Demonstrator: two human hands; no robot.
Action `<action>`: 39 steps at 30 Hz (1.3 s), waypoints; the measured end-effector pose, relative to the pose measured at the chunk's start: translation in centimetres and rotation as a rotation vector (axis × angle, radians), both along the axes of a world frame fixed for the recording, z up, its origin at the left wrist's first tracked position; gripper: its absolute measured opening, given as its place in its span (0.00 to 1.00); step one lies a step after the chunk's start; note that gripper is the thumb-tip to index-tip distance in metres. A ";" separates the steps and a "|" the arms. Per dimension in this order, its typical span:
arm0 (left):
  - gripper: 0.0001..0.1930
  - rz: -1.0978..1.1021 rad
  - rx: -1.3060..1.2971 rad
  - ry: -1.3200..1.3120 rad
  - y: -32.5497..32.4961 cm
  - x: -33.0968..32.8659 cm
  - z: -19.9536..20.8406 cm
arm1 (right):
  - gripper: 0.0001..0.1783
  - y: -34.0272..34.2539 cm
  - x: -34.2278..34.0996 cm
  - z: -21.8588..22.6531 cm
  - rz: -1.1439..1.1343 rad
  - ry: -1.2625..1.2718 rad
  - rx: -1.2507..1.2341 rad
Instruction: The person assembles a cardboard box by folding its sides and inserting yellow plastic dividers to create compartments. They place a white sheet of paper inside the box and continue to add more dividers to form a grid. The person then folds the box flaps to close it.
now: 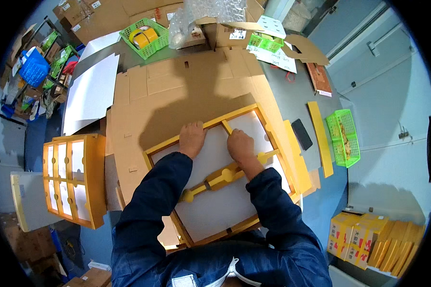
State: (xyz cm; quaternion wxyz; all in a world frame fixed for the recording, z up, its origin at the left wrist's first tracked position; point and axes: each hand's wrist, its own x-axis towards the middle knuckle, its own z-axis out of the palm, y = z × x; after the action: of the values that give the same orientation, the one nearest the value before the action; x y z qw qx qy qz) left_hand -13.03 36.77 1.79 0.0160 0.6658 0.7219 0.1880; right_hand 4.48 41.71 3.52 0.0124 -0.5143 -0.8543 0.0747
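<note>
A shallow yellow wooden frame [267, 119] with white panels inside lies tilted in front of me on cardboard. My left hand [192, 139] is closed over its far rail. Inside the frame, the fist of my right hand [241, 146] wraps a short yellow divider strip [226, 126], whose far end meets that same rail. Across the frame's middle runs a long yellow divider [215, 182] with rounded knobs, partly hidden by my right wrist. The near left part of the frame is covered by my left forearm.
A finished-looking yellow cabinet [100, 177] with white panels stands left. To the right lie a phone [301, 134], a yellow strip [320, 138] and a green basket [343, 137]. Another green basket [153, 49] with tape rolls sits far left, beside bubble wrap [215, 14].
</note>
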 end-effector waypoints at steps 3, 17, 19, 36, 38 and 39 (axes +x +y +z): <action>0.11 0.003 0.038 0.034 -0.1 0.1 0.1 | 0.08 0.8 -0.2 -0.2 0.003 0.050 0.009; 0.15 -0.833 0.305 0.126 1.2 6.0 4.6 | 0.23 -5.5 10.8 9.0 -0.141 -0.025 -0.223; 0.09 -1.001 0.208 0.144 1.9 7.8 5.3 | 0.24 -7.9 11.4 9.0 -0.147 -0.075 -0.278; 0.08 -0.319 -0.098 -0.007 -7.1 14.2 0.8 | 0.14 -9.0 12.3 1.5 -0.094 0.135 -0.379; 0.06 -0.303 -0.075 -0.053 -6.9 14.0 0.8 | 0.14 -8.9 12.1 2.5 -0.126 0.134 -0.458; 0.05 -0.305 -0.021 -0.080 -6.9 14.1 0.8 | 0.14 -8.9 12.3 1.8 -0.117 0.149 -0.460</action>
State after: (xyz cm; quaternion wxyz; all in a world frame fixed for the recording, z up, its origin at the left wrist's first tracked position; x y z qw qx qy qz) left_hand 1.06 29.86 2.62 0.0799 0.7595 0.6132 0.2020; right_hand 16.82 32.85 5.28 -0.0377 -0.5453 -0.7803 0.3037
